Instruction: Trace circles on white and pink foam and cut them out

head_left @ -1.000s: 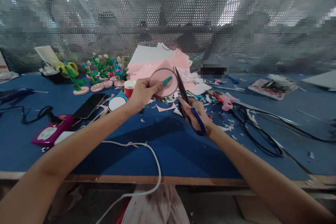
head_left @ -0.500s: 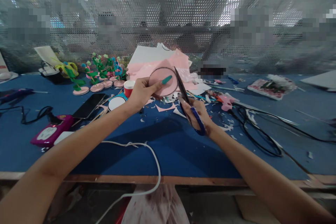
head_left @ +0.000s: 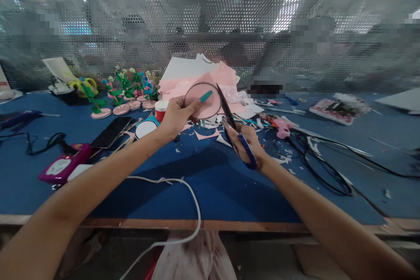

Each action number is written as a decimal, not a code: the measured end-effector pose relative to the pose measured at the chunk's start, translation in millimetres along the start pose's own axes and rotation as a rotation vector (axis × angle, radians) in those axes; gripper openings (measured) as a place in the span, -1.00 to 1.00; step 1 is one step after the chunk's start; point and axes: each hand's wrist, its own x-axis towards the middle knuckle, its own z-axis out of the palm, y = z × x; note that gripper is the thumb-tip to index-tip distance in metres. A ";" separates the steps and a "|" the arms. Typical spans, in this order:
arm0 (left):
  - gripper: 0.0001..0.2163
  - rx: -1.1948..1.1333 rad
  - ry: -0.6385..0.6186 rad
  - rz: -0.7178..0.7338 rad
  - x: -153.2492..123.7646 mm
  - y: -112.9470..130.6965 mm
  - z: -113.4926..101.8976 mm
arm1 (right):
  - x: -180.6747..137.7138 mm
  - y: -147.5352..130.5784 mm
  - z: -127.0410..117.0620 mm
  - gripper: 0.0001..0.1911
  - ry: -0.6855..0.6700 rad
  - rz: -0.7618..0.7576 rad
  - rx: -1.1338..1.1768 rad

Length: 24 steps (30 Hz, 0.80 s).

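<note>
My left hand (head_left: 180,116) pinches a piece of pink paper (head_left: 200,91) with a dark circle drawn on it, held up above the table. The thumb, with its long teal nail, lies across the circle. My right hand (head_left: 244,140) is closed round the blue handles of a pair of scissors (head_left: 229,108). Their dark blades point up and to the left, close along the right edge of the pink paper; whether they touch it I cannot tell. Behind the paper rises a pile of pink and white sheets (head_left: 180,69).
Paper scraps (head_left: 206,134) litter the blue table (head_left: 157,201). Leftward are a phone (head_left: 111,132), a magenta power socket box (head_left: 64,165) and several small craft plants (head_left: 123,92). To the right lies a pink glue gun (head_left: 282,127) with black cable. A white cord (head_left: 193,197) hangs over the front edge.
The pink paper has shifted slightly left and up in my left hand. My right hand and the scissors have hardly moved.
</note>
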 end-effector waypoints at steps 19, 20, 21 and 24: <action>-0.52 0.078 -0.042 0.033 -1.1 -1.5 -2.0 | 0.8 -0.8 0.7 -0.34 0.005 0.001 0.012; -0.51 0.078 -0.052 0.027 -1.3 -0.7 -1.8 | 0.9 -1.1 0.7 -0.34 0.005 0.006 0.015; -0.49 0.074 -0.061 0.023 -1.4 0.1 -1.6 | 1.0 -1.2 0.6 -0.34 0.005 0.009 0.017; -0.46 0.046 -0.070 0.007 -0.7 1.5 -1.1 | 1.3 -0.3 0.2 -0.34 -0.011 0.001 0.029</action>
